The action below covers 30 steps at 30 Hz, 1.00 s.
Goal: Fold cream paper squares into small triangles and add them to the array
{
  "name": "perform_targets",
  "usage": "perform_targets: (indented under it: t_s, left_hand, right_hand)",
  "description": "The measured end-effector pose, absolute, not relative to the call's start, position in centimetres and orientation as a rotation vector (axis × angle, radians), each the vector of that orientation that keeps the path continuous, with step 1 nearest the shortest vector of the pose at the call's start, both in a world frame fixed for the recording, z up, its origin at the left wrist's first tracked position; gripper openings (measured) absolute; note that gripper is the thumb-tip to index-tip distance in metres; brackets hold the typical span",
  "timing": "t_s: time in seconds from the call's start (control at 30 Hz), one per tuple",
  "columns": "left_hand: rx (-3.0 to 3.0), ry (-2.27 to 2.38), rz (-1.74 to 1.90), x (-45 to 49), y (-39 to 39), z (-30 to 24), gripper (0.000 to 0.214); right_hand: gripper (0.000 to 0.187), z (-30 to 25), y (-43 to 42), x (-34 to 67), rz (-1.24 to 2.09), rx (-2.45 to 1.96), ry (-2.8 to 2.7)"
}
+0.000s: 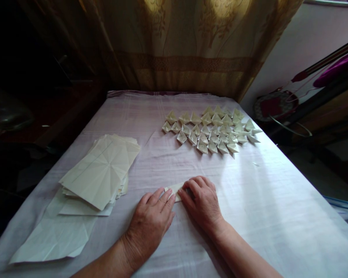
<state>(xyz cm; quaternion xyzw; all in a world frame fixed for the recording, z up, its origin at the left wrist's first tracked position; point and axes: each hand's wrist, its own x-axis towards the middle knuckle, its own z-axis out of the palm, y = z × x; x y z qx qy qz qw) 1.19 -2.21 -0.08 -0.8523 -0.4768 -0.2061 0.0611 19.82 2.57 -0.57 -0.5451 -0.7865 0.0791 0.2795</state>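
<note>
A small folded piece of cream paper lies on the cloth-covered table near its front middle. My left hand lies flat with its fingers stretched out, fingertips pressing the paper's left end. My right hand covers the paper's right part, fingers bent down on it. Most of the paper is hidden under both hands.
A stack of creased cream sheets sits at the left, with a larger sheet beneath it. Several small folded paper shapes are laid in rows at the far right. A curtain hangs behind the table. Clutter stands to the right.
</note>
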Motion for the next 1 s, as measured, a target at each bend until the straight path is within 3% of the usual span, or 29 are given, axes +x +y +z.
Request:
perform_targets:
  t_s: [0.23, 0.67, 1.0]
  left_hand:
    - [-2.666, -1.422, -0.568, 0.9, -2.1, 0.4, 0.031]
    - [-2.889, -1.51, -0.949, -1.6, -0.7, 0.8, 0.026]
    - [-2.827, -1.459, -0.924, -1.8, -1.8, 0.6, 0.031]
  right_hand:
    - [0.011, 0.0, 2.5, 19.6, 0.208, -1.515, -2.126]
    - [0.018, 0.5, 2.1, 19.2, 0.22, -1.562, -2.148]
    - [0.019, 0.5, 2.0, 19.2, 0.204, -1.561, -2.151]
